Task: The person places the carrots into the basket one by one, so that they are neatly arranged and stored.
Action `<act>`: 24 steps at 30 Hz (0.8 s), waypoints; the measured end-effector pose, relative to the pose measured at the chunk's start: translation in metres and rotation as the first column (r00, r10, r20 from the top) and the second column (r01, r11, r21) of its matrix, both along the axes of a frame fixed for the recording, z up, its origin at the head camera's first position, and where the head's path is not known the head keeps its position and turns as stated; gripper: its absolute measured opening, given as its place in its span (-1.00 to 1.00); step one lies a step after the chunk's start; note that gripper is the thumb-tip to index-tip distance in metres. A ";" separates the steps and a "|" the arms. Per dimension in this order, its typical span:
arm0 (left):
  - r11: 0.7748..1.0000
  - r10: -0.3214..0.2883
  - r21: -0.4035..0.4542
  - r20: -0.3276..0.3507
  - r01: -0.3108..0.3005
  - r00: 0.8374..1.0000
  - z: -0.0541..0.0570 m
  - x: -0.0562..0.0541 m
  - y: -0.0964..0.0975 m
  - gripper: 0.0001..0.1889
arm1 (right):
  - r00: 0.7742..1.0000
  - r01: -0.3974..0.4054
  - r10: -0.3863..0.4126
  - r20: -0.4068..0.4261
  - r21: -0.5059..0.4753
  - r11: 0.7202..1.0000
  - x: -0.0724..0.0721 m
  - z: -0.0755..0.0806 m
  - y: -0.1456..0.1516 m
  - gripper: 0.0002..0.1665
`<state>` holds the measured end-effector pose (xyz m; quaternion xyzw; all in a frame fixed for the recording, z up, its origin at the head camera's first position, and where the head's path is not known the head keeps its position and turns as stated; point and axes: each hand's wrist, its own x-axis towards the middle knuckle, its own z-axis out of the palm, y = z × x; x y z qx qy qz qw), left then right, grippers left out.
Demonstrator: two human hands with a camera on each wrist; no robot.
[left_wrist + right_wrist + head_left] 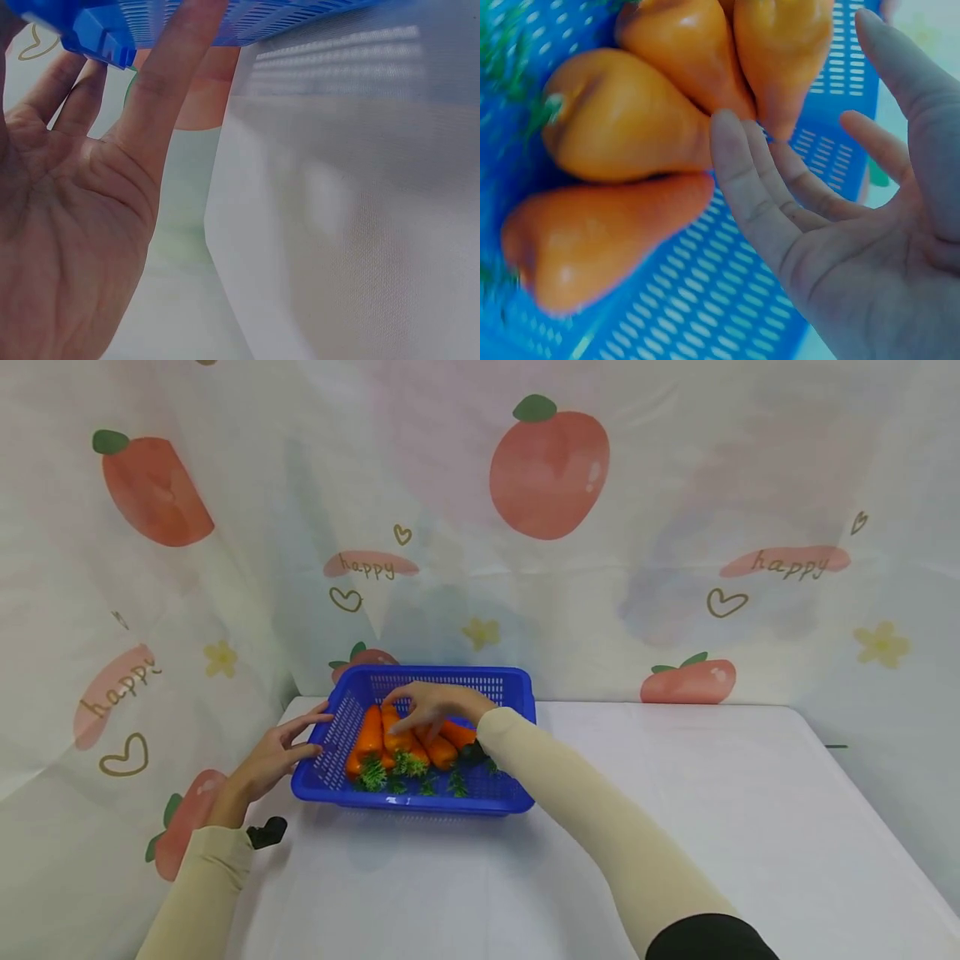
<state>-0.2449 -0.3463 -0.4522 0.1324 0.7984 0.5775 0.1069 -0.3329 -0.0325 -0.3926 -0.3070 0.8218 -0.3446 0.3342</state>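
Several orange carrots (370, 735) with frilly green tops (410, 765) lie in a blue plastic basket (420, 803) with slotted walls. My right hand (433, 700) is over the carrots, fingers spread and pointing down. In the right wrist view its fingertips reach the narrow end of one carrot (626, 116), and nothing is held between fingers and thumb. My left hand (264, 764) touches the left side of the basket with fingers apart and nearly straight. The left wrist view shows its palm (67, 217) bare below the basket's edge (97, 34).
The basket stands on a white table (675, 793), close to the back edge. A fabric backdrop (450, 460) with printed fruit and hearts hangs behind and to the left. Something dark green (471, 754) lies among the carrots, partly under my right wrist.
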 end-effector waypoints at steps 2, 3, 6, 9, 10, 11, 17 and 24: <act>1.000 -0.002 0.002 0.001 0.002 1.000 0.000 0.000 0.000 -0.39 | 0.995 -0.049 0.053 -0.084 0.045 0.998 0.000 0.005 0.005 -0.12; 1.000 -0.002 0.002 0.002 0.002 1.000 0.000 0.000 0.000 -0.39 | 0.987 -0.074 0.084 -0.136 0.075 0.994 0.000 0.007 0.008 -0.12; 1.000 -0.006 0.004 -0.002 0.006 1.000 -0.001 0.000 0.000 -0.40 | 0.951 -0.119 0.157 -0.265 0.157 0.980 0.001 0.014 0.015 -0.09; 1.000 -0.004 0.000 -0.001 0.004 1.000 -0.001 0.000 0.000 -0.40 | 0.913 -0.136 0.201 -0.355 0.200 0.970 0.006 0.022 0.025 -0.07; 1.000 -0.002 -0.003 -0.001 0.002 1.000 -0.001 0.000 -0.001 -0.40 | 0.904 -0.137 0.204 -0.375 0.198 0.971 0.008 0.024 0.029 -0.07; 1.000 -0.003 -0.006 -0.003 0.003 1.000 -0.001 0.000 -0.001 -0.40 | 0.895 -0.138 0.207 -0.395 0.196 0.971 0.010 0.027 0.033 -0.07; 1.000 -0.008 -0.005 -0.011 0.008 1.000 0.001 0.002 0.000 -0.40 | 0.872 -0.089 0.143 -0.468 0.136 0.987 0.026 0.042 0.065 -0.02; 1.000 0.000 -0.007 -0.015 0.000 1.000 0.001 0.003 0.001 -0.40 | 0.845 -0.053 0.062 -0.531 0.033 0.998 0.044 0.054 0.113 0.02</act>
